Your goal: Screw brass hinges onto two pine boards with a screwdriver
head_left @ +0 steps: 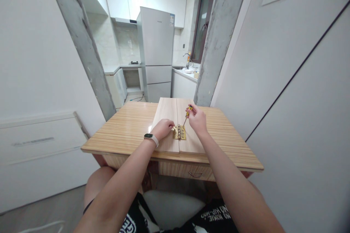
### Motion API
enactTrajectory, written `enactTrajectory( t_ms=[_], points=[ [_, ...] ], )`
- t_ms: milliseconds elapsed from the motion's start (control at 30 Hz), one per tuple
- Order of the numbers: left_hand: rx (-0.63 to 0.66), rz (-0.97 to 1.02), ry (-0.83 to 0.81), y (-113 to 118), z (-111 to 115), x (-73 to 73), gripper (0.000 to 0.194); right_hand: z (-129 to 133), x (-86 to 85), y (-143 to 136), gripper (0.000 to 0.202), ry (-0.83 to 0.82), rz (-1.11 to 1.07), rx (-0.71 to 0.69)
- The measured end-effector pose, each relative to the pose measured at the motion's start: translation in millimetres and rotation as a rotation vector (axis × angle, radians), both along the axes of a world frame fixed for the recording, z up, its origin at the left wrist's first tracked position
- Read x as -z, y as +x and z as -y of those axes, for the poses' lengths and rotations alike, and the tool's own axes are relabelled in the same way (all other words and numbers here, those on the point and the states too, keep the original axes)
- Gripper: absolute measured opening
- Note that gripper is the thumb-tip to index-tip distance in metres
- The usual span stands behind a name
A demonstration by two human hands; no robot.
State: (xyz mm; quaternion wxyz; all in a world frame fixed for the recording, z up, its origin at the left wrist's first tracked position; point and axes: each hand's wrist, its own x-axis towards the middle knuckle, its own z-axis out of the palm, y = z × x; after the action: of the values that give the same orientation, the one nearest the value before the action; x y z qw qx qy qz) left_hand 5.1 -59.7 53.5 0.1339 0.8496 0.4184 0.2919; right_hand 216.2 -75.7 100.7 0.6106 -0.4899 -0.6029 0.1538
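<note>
A brass hinge [183, 134] lies unfolded across the seam between two pale wooden boards, the left board [166, 109] and the right board [193, 147]. My right hand [198, 118] grips the yellow-and-black handle of a screwdriver [189, 111]. The screwdriver slants down, its tip at the upper part of the hinge's right leaf. Beside the left leaf rests my left hand [163, 128], its fingers curled together at the hinge's edge. Whatever those fingertips may pinch is too small to make out. Small details on the left leaf are blurred.
The boards lie on a striped wooden table [131, 123] with a handled drawer [188, 171] below its front edge. A grey chair [172, 204] is between my legs. Beyond stand a refrigerator [157, 43] and a sink counter [184, 80]. White panels flank both sides.
</note>
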Motion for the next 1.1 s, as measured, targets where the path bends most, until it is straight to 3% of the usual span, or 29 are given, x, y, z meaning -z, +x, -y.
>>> enactTrajectory(
  t_ms=[467, 800, 900, 1100],
  points=[
    [0.053, -0.030, 0.014, 14.0, 2.3, 0.5, 0.026, -3.5, 3.5, 1.1, 0.041, -0.009, -0.021, -0.031],
    [0.010, 0.114, -0.074, 13.3, 1.6, 8.9, 0.027, -12.9, 5.9, 9.9, 0.046, -0.078, -0.067, -0.204],
    [0.003, 0.139, -0.097, 14.2, 2.8, 11.2, 0.023, -10.9, -2.9, 9.5, 0.038, -0.077, -0.093, -0.248],
    [-0.003, 0.191, -0.099, 15.5, 3.1, 15.2, 0.022, -2.5, -31.2, 0.9, 0.041, -0.004, -0.116, -0.289]
  ],
)
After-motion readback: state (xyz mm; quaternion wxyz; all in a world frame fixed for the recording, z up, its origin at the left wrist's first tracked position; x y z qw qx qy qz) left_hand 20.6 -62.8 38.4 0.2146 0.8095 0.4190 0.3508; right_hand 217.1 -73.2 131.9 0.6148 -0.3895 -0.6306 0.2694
